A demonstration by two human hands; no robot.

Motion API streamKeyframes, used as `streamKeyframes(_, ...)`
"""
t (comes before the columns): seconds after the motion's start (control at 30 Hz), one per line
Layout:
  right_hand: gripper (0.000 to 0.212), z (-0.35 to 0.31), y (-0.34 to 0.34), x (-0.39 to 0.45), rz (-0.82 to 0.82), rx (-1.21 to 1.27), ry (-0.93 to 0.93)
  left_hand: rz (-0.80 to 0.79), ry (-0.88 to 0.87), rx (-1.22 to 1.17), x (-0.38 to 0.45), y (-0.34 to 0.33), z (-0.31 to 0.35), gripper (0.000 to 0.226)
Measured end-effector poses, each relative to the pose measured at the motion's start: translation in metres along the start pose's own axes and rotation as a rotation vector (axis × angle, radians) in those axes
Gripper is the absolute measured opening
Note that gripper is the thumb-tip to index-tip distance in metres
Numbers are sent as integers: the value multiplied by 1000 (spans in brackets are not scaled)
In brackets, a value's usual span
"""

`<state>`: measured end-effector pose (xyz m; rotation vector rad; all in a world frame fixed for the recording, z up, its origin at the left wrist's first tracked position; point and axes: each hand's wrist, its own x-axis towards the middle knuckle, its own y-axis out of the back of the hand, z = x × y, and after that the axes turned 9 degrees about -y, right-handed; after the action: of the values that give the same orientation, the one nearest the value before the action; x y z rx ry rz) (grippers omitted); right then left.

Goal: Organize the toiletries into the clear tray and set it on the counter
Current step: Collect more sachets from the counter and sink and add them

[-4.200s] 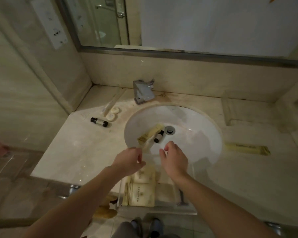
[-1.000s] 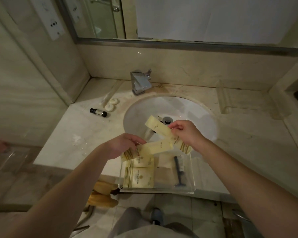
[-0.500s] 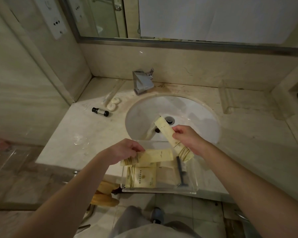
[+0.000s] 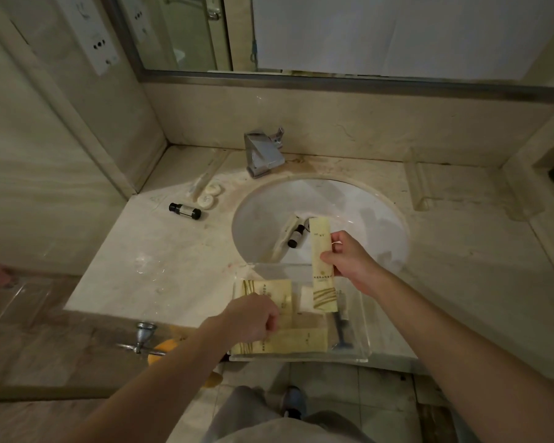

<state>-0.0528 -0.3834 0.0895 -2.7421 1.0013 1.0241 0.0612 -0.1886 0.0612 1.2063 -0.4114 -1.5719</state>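
Observation:
The clear tray point(image 4: 363, 330) sits at the counter's front edge, below the sink, holding several cream packets and a dark razor point(image 4: 340, 327). My right hand point(image 4: 349, 260) grips a long cream packet point(image 4: 322, 260) upright over the tray's back right part. My left hand point(image 4: 253, 318) rests inside the tray, fingers closed on a long cream packet point(image 4: 298, 342) lying flat along the front. A small dark-capped bottle point(image 4: 296, 235) and another packet point(image 4: 285, 231) lie in the sink basin point(image 4: 365, 219). A second small bottle point(image 4: 185, 211) and two round soaps point(image 4: 209, 195) lie on the counter to the left.
A chrome faucet point(image 4: 264, 155) stands behind the basin. A wrapped toothbrush point(image 4: 202, 180) lies by the soaps. A clear stand point(image 4: 419, 187) sits at the counter's back right. A metal rail knob point(image 4: 144, 334) sticks out below the counter's front left.
My left hand has lowered its packet flat into the tray's front. My right hand has turned its packet upright and brought it down toward the tray.

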Motion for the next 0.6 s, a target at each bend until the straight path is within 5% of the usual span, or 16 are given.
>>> streamKeyframes(0.13,29,1,-6,-2,-38,83,-47,48,29,-27,4,9,2,19)
streamKeyframes(0.33,30,3,-21,-9,-166,261,-126,297,164,-1066,8,32,5,22)
streamKeyframes(0.6,20,16,-16,-13,-269,324,-160,338,97,-881,6,31,-13,25)
